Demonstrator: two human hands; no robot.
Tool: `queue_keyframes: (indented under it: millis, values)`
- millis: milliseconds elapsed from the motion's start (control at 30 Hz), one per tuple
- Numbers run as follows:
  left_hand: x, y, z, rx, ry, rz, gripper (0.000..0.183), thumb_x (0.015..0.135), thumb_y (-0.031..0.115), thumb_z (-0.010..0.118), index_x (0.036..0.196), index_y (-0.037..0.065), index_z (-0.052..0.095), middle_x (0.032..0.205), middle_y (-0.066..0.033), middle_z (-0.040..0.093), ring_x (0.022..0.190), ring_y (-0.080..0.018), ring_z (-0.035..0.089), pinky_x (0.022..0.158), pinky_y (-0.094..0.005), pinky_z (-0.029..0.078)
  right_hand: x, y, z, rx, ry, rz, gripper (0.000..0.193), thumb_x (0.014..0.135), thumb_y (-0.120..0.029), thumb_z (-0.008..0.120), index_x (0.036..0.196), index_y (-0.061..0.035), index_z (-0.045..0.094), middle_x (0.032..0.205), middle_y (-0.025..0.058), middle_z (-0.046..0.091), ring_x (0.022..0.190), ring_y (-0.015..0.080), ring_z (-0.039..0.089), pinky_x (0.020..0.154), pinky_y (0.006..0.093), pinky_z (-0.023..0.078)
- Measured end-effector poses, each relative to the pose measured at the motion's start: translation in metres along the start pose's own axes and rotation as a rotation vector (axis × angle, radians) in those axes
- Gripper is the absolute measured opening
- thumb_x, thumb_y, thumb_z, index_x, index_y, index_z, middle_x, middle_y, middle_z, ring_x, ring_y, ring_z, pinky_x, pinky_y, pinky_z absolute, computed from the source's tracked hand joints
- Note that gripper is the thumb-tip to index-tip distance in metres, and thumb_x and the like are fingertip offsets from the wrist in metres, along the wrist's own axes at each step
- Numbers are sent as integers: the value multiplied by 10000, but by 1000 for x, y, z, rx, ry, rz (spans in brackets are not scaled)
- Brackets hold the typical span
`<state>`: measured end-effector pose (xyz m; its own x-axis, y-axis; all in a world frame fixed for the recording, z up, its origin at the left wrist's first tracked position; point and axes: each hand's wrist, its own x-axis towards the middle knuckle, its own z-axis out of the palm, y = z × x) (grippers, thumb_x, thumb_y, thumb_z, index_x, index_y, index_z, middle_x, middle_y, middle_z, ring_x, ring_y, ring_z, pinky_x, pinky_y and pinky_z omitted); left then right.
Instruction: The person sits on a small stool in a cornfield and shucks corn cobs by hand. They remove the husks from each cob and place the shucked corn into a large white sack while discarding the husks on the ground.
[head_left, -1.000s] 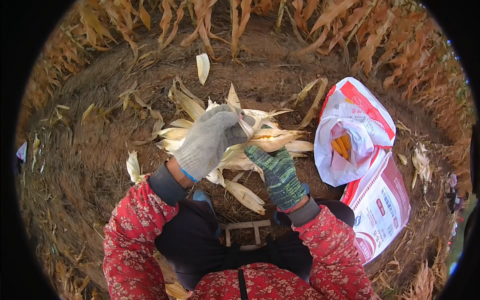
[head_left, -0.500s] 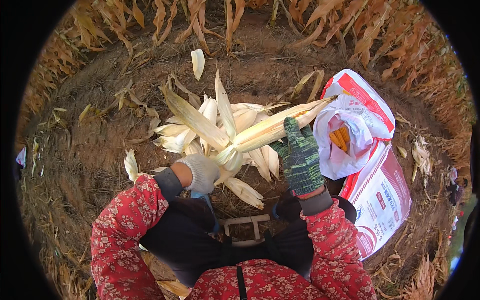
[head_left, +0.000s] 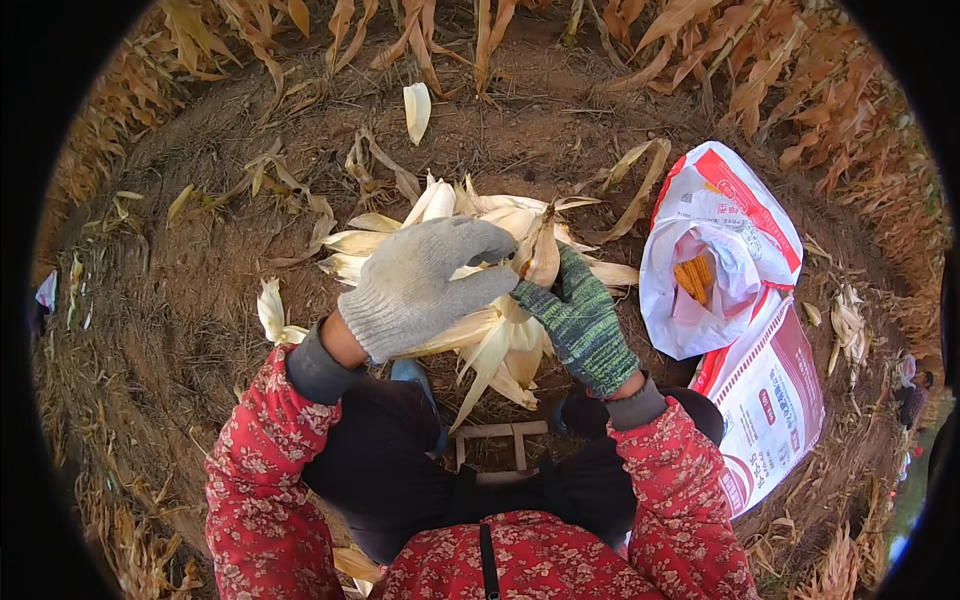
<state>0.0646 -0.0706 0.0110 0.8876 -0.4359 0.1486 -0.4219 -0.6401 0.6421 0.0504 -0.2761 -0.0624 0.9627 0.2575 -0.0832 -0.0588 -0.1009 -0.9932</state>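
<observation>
An ear of corn in its pale husk (head_left: pixel 543 250) points up between my two gloved hands, over a heap of loose husks. My right hand (head_left: pixel 582 325), in a green and black knitted glove, is wrapped round the lower part of the ear. From the other side my left hand (head_left: pixel 428 282), in a grey-white glove, reaches across the heap. Its thumb and fingers curve towards each other, with their tips at the ear's husk. Part of the ear is hidden by the gloves. Peeled husks (head_left: pixel 505 370) spread below and around my hands.
At the right stands an open white and red sack (head_left: pixel 665 300) with yellow corn cobs (head_left: pixel 693 278) inside. Its printed lower part (head_left: pixel 770 410) lies towards me. A small wooden frame (head_left: pixel 500 431) sits between my feet. Dry corn stalks (head_left: pixel 760 60) border the bare soil.
My left hand has moved up and right from the husk base to the ear. The ear has turned from slanting right to upright, and my right hand has shifted slightly down.
</observation>
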Motion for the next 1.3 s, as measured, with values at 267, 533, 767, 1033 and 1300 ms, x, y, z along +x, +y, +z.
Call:
queue_keyframes:
  millis: [267, 533, 767, 1033, 1300]
  values:
    - [6, -2, 5, 62, 39, 35, 234, 813, 287, 719, 898, 72, 685, 804, -110, 642, 715, -294, 636, 641, -365, 490, -2, 4, 6, -4, -107, 39, 632, 858, -233, 752, 1350, 30, 453, 1189, 135, 609, 1073, 173, 595, 929, 318, 498]
    - [11, -1, 4, 73, -80, -156, 181, 813, 233, 672, 830, 53, 665, 745, -110, 616, 665, -243, 618, 611, -355, 474, -6, 17, 7, 28, -91, 39, 677, 844, -252, 765, 1359, 43, 440, 1180, 140, 621, 1051, 177, 607, 926, 321, 502]
    - [12, -17, 14, -277, -37, -291, 195, 829, 185, 637, 806, -1, 582, 675, -64, 540, 610, -142, 516, 590, -302, 425, -1, 8, 7, -24, -78, 50, 666, 856, -232, 750, 1373, 42, 433, 1235, 156, 590, 1114, 183, 577, 970, 319, 474]
    - [13, -31, 29, -934, 42, -526, 154, 913, 145, 618, 888, -6, 598, 831, -63, 654, 719, -131, 634, 688, -260, 525, 5, 16, 5, 64, 19, -76, 644, 896, -195, 705, 1407, 37, 389, 1271, 143, 553, 1168, 178, 540, 995, 302, 453]
    - [18, -37, 43, -1413, 90, -485, 126, 948, 96, 533, 1023, 7, 580, 912, -106, 680, 816, -210, 687, 817, -375, 570, 7, 14, 20, 631, 141, 107, 589, 931, -186, 670, 1417, -13, 387, 1229, 56, 547, 1097, 110, 555, 946, 250, 475]
